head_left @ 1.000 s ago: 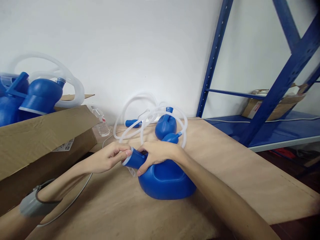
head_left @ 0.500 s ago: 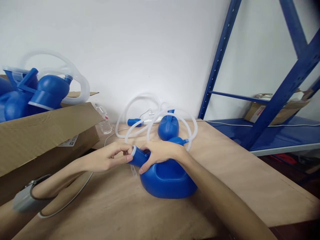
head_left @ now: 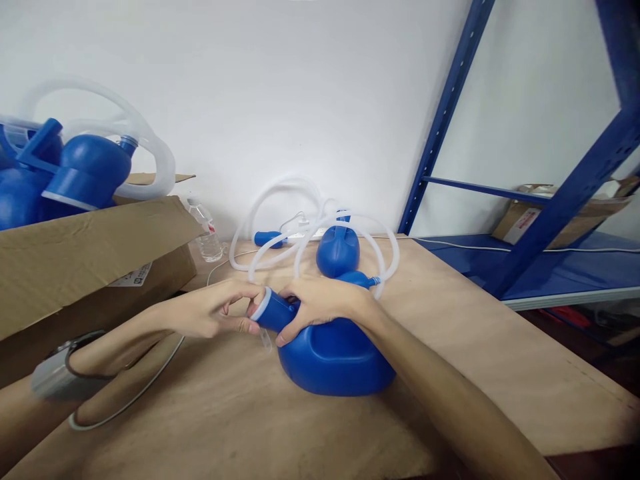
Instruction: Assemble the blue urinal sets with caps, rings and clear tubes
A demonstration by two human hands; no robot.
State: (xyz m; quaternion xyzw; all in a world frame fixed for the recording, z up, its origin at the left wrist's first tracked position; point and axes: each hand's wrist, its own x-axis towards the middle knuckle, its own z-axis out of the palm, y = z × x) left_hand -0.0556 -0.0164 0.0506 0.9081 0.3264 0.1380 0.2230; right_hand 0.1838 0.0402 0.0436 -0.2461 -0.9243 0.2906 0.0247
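Observation:
A blue plastic urinal bottle (head_left: pixel 335 363) lies on its side on the wooden table, its short wide neck (head_left: pixel 275 311) pointing left. My right hand (head_left: pixel 320 303) reaches over the top and is closed round the base of that neck. At the open end, the thumb and fingers of my left hand (head_left: pixel 225 310) pinch the pale rim (head_left: pixel 261 305). Some of the left fingertips are hidden at the mouth. Just behind the bottle stands a second blue vessel (head_left: pixel 338 252), with clear hoses (head_left: pixel 290 180) looped around it. A small clear strip (head_left: pixel 266 340) hangs below the neck.
On the left, a cardboard box (head_left: pixel 100 260) holds several blue bottles (head_left: pixel 93 170) and a coiled hose. A clear water bottle (head_left: pixel 206 233) stands near the wall beside a smaller blue piece (head_left: pixel 269 239). Blue metal shelving (head_left: pixel 440 120) rises at the right.
My left thumb and fingers have shifted slightly on the rim, and the neck's mouth has turned a little. My right hand keeps its grip. The view has shifted slightly.

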